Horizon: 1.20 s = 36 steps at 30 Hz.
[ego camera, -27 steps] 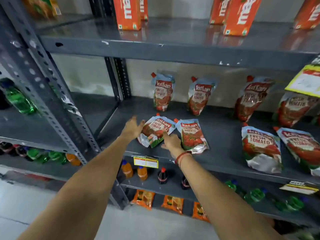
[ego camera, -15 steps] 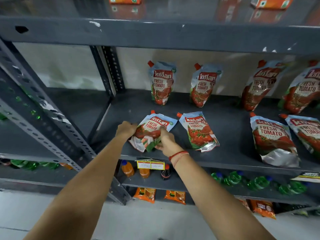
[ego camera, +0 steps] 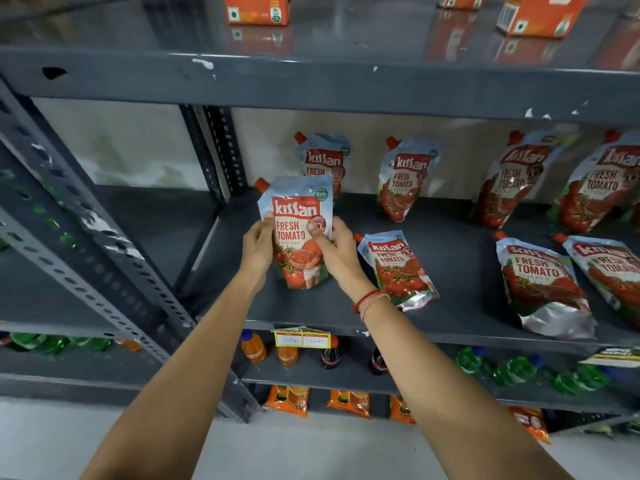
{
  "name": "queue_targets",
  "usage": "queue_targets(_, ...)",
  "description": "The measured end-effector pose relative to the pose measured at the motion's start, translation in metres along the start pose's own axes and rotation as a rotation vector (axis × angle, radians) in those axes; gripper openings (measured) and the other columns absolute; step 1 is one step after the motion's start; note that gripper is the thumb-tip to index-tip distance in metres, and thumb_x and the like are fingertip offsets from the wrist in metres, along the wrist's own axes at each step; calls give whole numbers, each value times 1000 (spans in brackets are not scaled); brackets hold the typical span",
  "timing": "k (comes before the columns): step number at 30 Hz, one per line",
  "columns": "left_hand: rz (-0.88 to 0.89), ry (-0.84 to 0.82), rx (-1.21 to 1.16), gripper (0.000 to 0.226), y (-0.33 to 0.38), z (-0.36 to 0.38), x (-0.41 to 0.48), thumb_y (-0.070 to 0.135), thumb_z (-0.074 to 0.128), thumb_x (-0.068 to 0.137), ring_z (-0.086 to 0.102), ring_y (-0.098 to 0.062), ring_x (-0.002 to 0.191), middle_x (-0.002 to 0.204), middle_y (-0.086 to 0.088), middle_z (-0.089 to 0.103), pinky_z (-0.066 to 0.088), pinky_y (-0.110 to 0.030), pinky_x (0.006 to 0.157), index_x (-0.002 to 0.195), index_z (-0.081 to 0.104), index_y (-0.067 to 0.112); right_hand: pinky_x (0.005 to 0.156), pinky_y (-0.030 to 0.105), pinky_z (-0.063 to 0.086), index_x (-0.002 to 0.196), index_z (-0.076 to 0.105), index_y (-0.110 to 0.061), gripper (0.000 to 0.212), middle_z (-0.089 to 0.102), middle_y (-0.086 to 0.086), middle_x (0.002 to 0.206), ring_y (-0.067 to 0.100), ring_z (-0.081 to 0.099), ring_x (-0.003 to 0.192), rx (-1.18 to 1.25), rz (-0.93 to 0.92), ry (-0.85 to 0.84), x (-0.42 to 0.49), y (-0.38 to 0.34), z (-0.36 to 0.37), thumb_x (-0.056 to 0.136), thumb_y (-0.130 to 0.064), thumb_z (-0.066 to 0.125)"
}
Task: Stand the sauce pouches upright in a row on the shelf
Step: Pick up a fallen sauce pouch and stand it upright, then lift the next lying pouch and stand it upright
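Observation:
A tomato ketchup pouch (ego camera: pixel 298 216) with a red spout is held upright at the front left of the grey shelf (ego camera: pixel 460 244), its base touching the board. My left hand (ego camera: pixel 258 245) grips its left edge and my right hand (ego camera: pixel 337 251) grips its right edge, thumb on the front. Just right of it another pouch (ego camera: pixel 398 268) lies flat. Two more flat pouches (ego camera: pixel 540 282) lie at the right. Along the back wall several pouches (ego camera: pixel 403 178) stand upright in a row; the leftmost one (ego camera: pixel 325 155) is partly hidden behind the held pouch.
The upper shelf edge (ego camera: pixel 311 84) hangs just above, carrying orange cartons (ego camera: pixel 256 10). A perforated grey upright (ego camera: pixel 86 244) slants at the left. Below are soft drink bottles (ego camera: pixel 254 348), green bottles (ego camera: pixel 519 370), orange packets (ego camera: pixel 287 400) and a yellow price tag (ego camera: pixel 301 339).
Both hands have lifted the front left pouch from lying flat to standing upright. The view has moved closer and slightly downward.

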<state>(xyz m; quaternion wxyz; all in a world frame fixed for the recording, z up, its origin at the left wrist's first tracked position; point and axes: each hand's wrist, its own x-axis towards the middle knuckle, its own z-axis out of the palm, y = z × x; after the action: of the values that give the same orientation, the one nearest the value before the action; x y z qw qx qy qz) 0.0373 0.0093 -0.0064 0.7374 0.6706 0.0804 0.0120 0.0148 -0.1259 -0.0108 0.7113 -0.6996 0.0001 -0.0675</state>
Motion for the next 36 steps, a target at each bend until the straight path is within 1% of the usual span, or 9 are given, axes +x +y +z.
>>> queue_targets(9,175,-17,3,29,-18,-21,-25,46,40,95,67,1,88,94,8,70,52,-12,69,91,63,29,89,30,55,115,55,-13,37,65,8,120,16,62,110,-77,33,-81,-16,19,-1,82,-21,70)
queue_targets(13,43,-122,182,35,-50,-33,-32,51,34,94,57,-12,112,115,4,63,44,-37,100,106,58,28,96,34,50,123,50,-10,50,62,11,125,23,59,116,-213,105,-133,-29,38,-2,79,-21,73)
queue_targets(17,6,62,227,43,-59,-33,-37,46,34,96,56,-25,114,117,-10,62,43,-44,103,112,56,13,101,44,48,126,48,-8,55,63,12,126,25,59,117,-296,104,-163,-31,37,2,80,-23,73)
queue_targets(23,249,577,254,25,-49,-4,-68,26,45,94,53,-13,94,110,-13,58,40,-22,80,107,55,7,99,36,47,130,45,-7,65,58,13,130,24,55,120,-417,97,-92,-38,22,-16,77,-28,76)
queue_targets(25,377,464,275,15,-52,15,-85,25,46,93,54,-11,89,100,-6,58,43,-22,78,98,55,14,96,34,47,129,50,-9,58,57,11,129,21,55,115,-467,-15,37,-42,13,-40,79,-28,73)
queue_targets(28,450,-30,411,9,-59,55,-94,14,52,90,60,-19,83,94,-5,63,47,-20,78,93,60,17,93,35,44,116,60,-10,35,61,12,118,26,54,111,-712,-150,289,-40,0,-84,84,-25,65)
queue_targets(30,365,-175,448,16,-61,80,-86,12,56,89,60,-16,86,104,-13,63,42,-9,77,104,60,8,92,40,43,115,59,-7,35,59,16,117,33,51,113,-856,-53,408,-33,-3,-112,85,-24,62)
queue_targets(32,63,-141,356,35,-62,104,-72,21,55,90,58,-24,104,120,-18,58,41,-19,90,121,51,3,96,42,43,120,54,0,46,56,22,124,37,50,118,-879,223,396,-28,2,-138,87,-30,60)
queue_targets(36,-481,-165,52,46,-55,143,-49,31,50,92,55,-30,117,127,-10,57,45,-37,98,130,44,6,92,34,51,115,58,6,49,64,20,118,33,63,107,-404,605,338,-25,11,-157,82,-29,69)
